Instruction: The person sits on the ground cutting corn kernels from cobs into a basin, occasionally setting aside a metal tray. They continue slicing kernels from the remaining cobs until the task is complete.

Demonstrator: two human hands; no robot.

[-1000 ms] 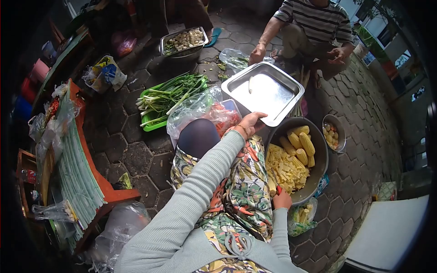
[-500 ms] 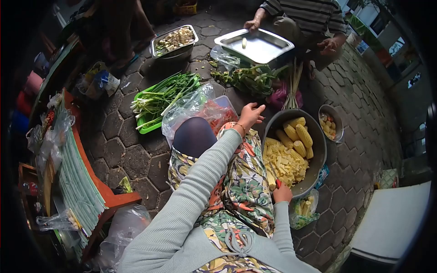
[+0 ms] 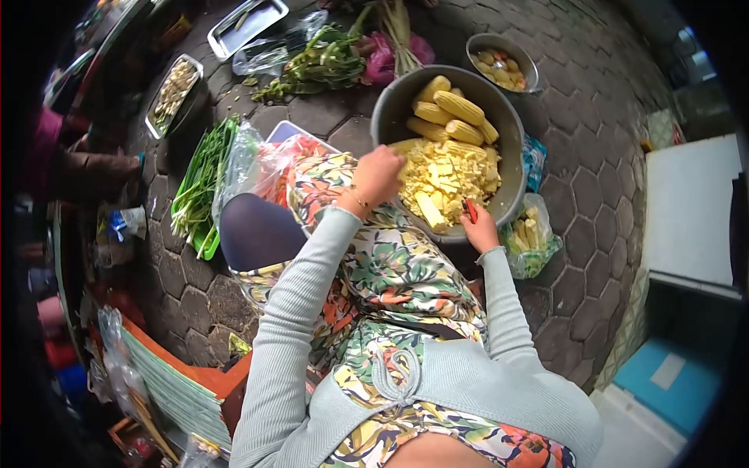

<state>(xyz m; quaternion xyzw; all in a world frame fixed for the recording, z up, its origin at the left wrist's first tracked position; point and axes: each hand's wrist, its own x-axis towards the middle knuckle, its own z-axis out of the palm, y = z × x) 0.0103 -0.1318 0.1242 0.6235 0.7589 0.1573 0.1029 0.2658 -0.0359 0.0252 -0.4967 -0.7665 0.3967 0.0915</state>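
A large grey basin (image 3: 517,183) holds several whole corn cobs (image 3: 459,110) at its far side and a heap of cut yellow corn (image 3: 460,181) nearer me. At the basin's left rim is my left hand (image 3: 378,175), its fingers curled in beside the corn; what they hold, if anything, is hidden. My right hand (image 3: 480,228) is closed round a red handle (image 3: 470,210), likely a knife's, at the near right rim. Its blade cannot be made out. A cut corn piece (image 3: 430,210) lies just left of that handle.
Green onions (image 3: 204,175) on a green tray, a metal tray (image 3: 248,28), leafy greens (image 3: 328,64) and a pan of pale cubes (image 3: 175,93) are to the left. A small metal bowl (image 3: 503,62) and a bag of corn (image 3: 530,238) flank the basin. A white cabinet (image 3: 690,210) stands right.
My view has turned toward the basin. My left hand, spread above my lap before, has come to the basin's rim with fingers curled. The co-worker behind the metal tray is almost out of view.
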